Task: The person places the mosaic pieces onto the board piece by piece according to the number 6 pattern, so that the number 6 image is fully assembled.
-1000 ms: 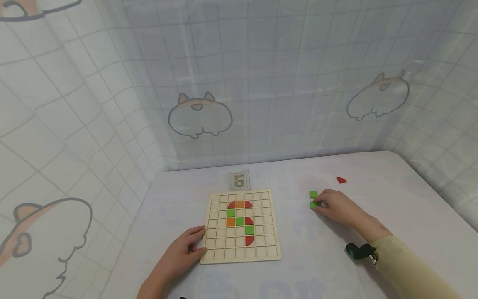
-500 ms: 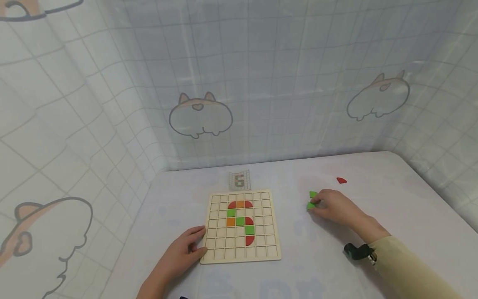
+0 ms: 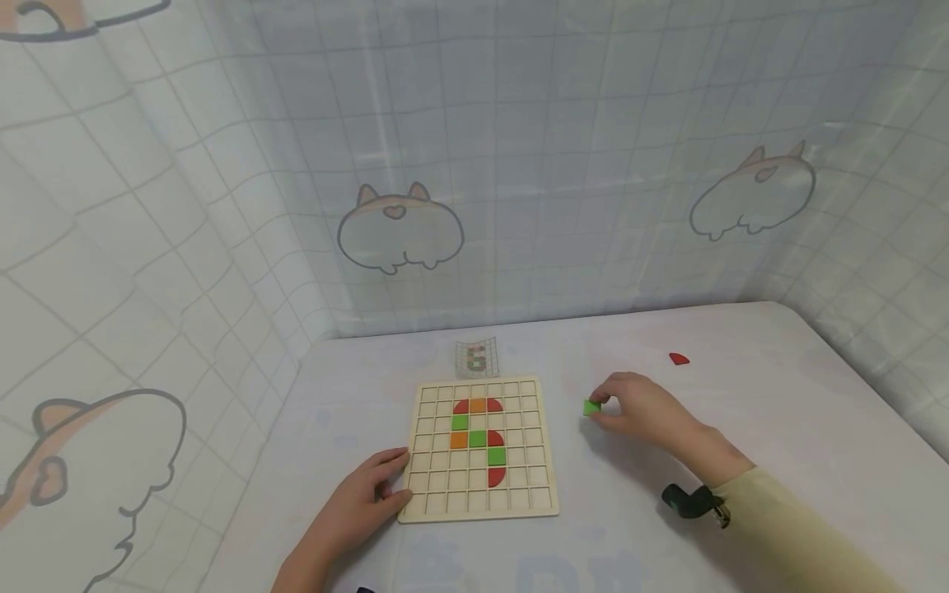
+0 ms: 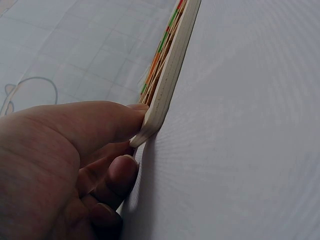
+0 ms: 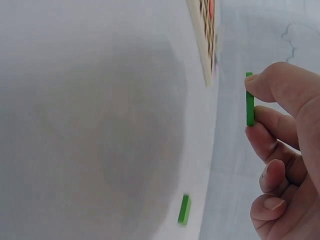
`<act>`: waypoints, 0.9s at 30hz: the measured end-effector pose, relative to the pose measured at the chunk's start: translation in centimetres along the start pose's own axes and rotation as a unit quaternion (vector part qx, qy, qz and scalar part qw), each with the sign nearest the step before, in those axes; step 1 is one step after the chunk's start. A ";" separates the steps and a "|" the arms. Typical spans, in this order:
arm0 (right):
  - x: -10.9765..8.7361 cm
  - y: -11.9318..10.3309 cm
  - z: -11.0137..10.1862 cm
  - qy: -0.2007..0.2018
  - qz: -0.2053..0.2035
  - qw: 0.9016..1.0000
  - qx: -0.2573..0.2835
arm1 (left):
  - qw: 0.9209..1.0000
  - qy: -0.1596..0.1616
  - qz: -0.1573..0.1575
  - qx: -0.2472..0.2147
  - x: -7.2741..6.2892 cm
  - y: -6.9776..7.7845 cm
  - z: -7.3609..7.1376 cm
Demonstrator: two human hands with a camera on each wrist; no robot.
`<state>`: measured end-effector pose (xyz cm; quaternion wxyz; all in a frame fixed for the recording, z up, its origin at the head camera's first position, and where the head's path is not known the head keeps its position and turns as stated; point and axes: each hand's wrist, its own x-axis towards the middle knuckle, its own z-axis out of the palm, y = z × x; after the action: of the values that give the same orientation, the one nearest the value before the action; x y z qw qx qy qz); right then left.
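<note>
My right hand (image 3: 641, 408) pinches a green square tile (image 3: 591, 408) between thumb and fingers, just right of the wooden grid board (image 3: 519, 502). In the right wrist view, that tile is held edge-on, and a second green tile (image 5: 184, 210) lies on the table. The head view has this second tile hidden behind the right hand. My left hand (image 3: 363, 498) rests at the board's left edge, thumb and fingertips touching it with relaxed fingers. Red quarter-round pieces (image 3: 495, 477), green squares (image 3: 496, 455) and orange squares (image 3: 459, 440) sit in the board's cells.
Behind the board lies a small clear gridded card (image 3: 476, 358) with a coloured figure like a 6. One red quarter-round piece (image 3: 678, 359) lies far right on the white table (image 3: 348, 395). A grid-patterned curtain (image 3: 519, 206) encloses the back and sides.
The right hand has picked up the nearer green tile and moved left with it, toward the board. My left hand and the board have stayed in place.
</note>
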<state>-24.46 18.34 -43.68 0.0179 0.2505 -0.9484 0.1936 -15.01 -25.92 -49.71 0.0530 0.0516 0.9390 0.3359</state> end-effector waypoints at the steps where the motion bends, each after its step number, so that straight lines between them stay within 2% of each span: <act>1: 0.1 -0.3 0.0 0.000 0.000 1.000 -0.001 | 1.000 0.000 -0.001 0.000 0.0 0.0 0.0; 10: 0.8 -2.9 1.1 -0.007 -0.040 0.999 -0.006 | 1.000 0.004 -0.005 0.005 -0.1 0.1 0.0; 21: 1.8 -6.6 3.0 -0.058 -0.044 0.997 0.013 | 1.000 -0.008 -0.009 -0.010 0.0 0.2 -0.2; 27: 2.3 -8.1 4.4 -0.062 -0.083 0.994 0.020 | 1.000 -0.007 -0.006 -0.011 0.0 0.2 -0.2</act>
<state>-22.29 9.19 -44.52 -0.0299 0.3403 -0.9196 0.1942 -15.04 -25.85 -49.45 0.0618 0.0472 0.9353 0.3453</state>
